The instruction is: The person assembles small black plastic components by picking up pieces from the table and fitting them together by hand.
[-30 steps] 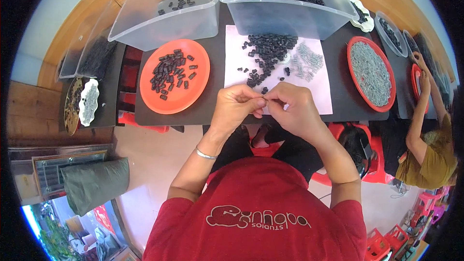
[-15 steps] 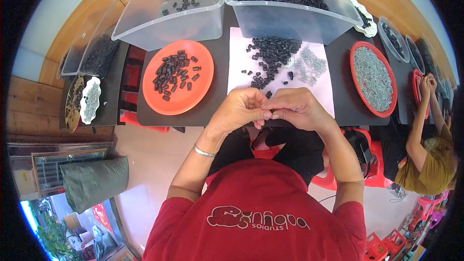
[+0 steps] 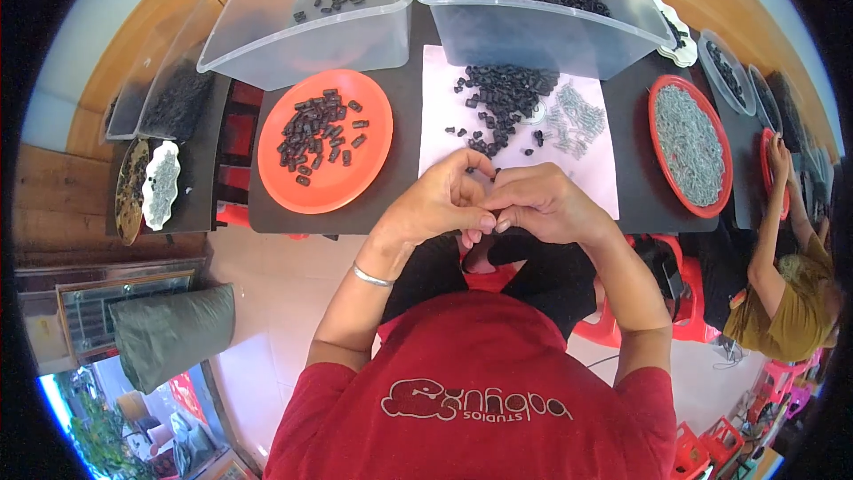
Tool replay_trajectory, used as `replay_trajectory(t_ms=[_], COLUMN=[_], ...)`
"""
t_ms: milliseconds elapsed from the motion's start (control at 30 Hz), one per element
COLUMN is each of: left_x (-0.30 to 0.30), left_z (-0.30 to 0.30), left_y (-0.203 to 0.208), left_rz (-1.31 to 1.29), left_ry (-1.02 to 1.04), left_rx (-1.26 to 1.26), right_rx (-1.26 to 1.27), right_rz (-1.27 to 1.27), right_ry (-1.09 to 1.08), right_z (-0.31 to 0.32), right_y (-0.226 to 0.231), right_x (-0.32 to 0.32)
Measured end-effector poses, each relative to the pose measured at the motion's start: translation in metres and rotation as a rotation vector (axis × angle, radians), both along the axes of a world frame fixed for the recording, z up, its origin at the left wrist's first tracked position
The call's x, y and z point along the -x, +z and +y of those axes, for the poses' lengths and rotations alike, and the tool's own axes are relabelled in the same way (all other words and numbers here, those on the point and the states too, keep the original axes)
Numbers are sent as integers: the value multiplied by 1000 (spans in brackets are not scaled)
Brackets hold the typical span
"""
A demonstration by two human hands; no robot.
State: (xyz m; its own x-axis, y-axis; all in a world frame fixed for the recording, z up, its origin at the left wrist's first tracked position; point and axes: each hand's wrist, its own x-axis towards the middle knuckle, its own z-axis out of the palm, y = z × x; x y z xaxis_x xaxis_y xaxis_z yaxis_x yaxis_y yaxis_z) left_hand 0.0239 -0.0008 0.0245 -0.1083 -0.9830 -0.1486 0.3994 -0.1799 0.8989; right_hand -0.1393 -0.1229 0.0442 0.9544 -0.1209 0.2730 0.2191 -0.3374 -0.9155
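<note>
Just over the near edge of the table, my left hand [image 3: 444, 200] and my right hand [image 3: 549, 203] meet fingertip to fingertip. Both are closed in a pinch, and the fingers hide whatever small thing sits between them. Beyond them a pile of small black parts [image 3: 511, 93] lies on a pale pink sheet [image 3: 434, 116]. Several thin, clear or silvery pieces [image 3: 577, 117] are spread to the right of that pile. On the left, an orange-red plate [image 3: 371, 169] carries a heap of short black cylindrical pieces [image 3: 311, 129].
Two clear plastic bins, a left one [image 3: 346, 46] with few black parts and a fuller right one [image 3: 542, 34], stand at the back. A red tray [image 3: 657, 147] holds many silvery pieces. A co-worker [image 3: 782, 293] sits at the right.
My hands stay together, with the fingers shifted slightly. A dark bit seen between the fingertips before is now hidden. The whole view has moved a little.
</note>
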Motion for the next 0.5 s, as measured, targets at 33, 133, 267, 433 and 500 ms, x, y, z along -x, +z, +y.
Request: replay_trajectory(t_ms=[33,133,267,433,500], left_x=[0,0,1,2,1], left_z=[0,0,1,1,1], left_y=[0,1,3,5,2], left_rz=[9,0,-19,-34,-31], left_ry=[-1,-20,-28,-45,-49], left_rx=[-1,-10,-21,-41,-23], right_rx=[-13,-18,25,53,85], right_rz=[4,6,-13,-29,-41], right_ry=[1,-3,-37,-89,-106], right_z=[0,2,6,12,14], right_y=[1,-1,-3,-6,-8], right_x=[0,1,4,6,7])
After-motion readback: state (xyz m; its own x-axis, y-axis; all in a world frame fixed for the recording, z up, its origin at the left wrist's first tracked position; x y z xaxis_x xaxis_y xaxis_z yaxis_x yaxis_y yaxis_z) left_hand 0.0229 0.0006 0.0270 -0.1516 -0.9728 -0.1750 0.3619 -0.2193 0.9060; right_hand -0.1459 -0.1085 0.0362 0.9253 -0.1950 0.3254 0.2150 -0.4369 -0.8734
